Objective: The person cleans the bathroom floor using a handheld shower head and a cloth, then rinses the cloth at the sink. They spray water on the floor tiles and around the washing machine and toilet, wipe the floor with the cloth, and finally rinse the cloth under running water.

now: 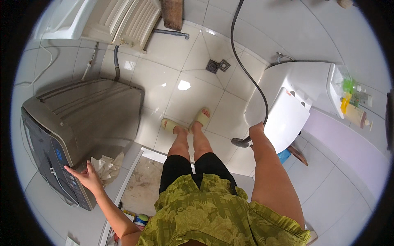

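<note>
My right hand [256, 131] is closed around the handle of a black shower head [240, 142], which hangs out to the left of the hand; its dark hose [246, 72] runs up to the top edge of the view. At the left, my left hand [87, 178] points its index finger at the control panel of a washing machine [92, 107], with the fingertip at or just above the panel. That hand holds nothing. Crumpled pale paper or cloth [109, 167] lies just right of it. A white cable [63, 187] lies over the machine's top.
A floor drain [212, 66] has its grate [224, 65] lying beside it. A white toilet or basin fixture [300, 73] is at the right, with bottles [354, 115] by it. A grey hose [116, 63] stands behind the machine. A raised door sill [154, 154] crosses near my feet.
</note>
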A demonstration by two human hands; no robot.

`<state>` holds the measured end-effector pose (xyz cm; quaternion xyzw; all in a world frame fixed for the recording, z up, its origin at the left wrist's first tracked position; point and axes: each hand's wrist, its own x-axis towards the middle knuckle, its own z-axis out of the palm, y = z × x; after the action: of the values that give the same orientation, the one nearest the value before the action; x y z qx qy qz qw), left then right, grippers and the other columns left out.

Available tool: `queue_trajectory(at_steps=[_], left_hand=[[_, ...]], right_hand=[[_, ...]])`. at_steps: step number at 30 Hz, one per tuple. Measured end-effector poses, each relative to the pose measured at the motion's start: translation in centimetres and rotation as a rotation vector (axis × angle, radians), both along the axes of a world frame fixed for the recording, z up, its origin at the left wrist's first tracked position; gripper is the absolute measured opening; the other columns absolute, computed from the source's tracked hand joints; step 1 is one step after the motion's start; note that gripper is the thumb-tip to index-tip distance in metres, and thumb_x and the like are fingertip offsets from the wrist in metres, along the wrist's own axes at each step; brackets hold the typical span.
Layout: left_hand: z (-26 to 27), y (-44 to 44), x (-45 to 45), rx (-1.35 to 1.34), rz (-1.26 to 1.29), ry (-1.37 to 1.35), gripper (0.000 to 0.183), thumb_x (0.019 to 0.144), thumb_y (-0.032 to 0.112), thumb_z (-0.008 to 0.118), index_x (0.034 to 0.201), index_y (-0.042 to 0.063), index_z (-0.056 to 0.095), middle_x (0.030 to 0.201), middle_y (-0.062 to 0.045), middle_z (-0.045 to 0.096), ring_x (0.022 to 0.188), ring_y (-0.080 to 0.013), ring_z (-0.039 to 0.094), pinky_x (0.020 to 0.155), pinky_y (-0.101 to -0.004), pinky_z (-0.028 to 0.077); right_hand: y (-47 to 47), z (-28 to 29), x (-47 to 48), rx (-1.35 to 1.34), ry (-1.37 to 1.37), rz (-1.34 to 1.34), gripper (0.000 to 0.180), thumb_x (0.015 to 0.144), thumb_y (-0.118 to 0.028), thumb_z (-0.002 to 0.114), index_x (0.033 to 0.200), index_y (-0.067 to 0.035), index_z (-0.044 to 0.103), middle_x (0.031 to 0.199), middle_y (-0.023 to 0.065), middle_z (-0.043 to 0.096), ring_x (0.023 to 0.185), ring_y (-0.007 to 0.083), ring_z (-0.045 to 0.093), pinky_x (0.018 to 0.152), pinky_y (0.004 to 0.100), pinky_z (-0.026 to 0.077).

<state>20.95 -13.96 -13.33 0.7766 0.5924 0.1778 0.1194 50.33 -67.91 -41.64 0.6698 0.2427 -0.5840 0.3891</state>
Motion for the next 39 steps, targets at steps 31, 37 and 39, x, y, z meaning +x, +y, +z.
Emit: queue_trajectory(at_steps=[31,37,39], left_hand=[[-1.5,0.3,4.1,-0.095,-0.103,-0.350,0.094,0.085,0.010,0.064,0.146,-0.001,-0.006,0.075,-0.004,0.052,0.067,-0.0108,0.048,0.062,-0.0246,0.044],[-3.3,-5.3,8.7,-0.494,-0.884,-0.200,0.055,0.080,-0.007,0.055,0.133,0.004,0.047,0.116,-0.009,0.059,0.065,-0.0069,0.047,0.063,-0.0215,0.045],[-5.7,-7.7,9.4,-0.713,-1.018,-0.104,0.046,0.079,-0.007,0.057,0.125,0.004,0.055,0.079,-0.003,0.062,0.062,-0.0062,0.050,0.060,-0.0226,0.046]], right_hand=[[4.9,9.1,-12.6,1.274,-0.478,-1.432,0.039,0.068,-0.024,0.078,0.095,-0.003,0.059,0.080,0.0118,0.060,0.076,0.0243,0.059,0.070,0.0350,0.046],[6.9,11.6,-15.2,1.405,-0.589,-2.329,0.022,0.078,-0.011,0.072,0.093,-0.002,0.059,0.077,0.0010,0.054,0.069,0.0105,0.047,0.062,0.0261,0.039],[7.5,11.7,-15.6,1.439,-0.559,-2.511,0.019,0.081,-0.009,0.068,0.097,-0.004,0.058,0.077,0.0015,0.054,0.068,0.0103,0.049,0.059,0.0252,0.039]])
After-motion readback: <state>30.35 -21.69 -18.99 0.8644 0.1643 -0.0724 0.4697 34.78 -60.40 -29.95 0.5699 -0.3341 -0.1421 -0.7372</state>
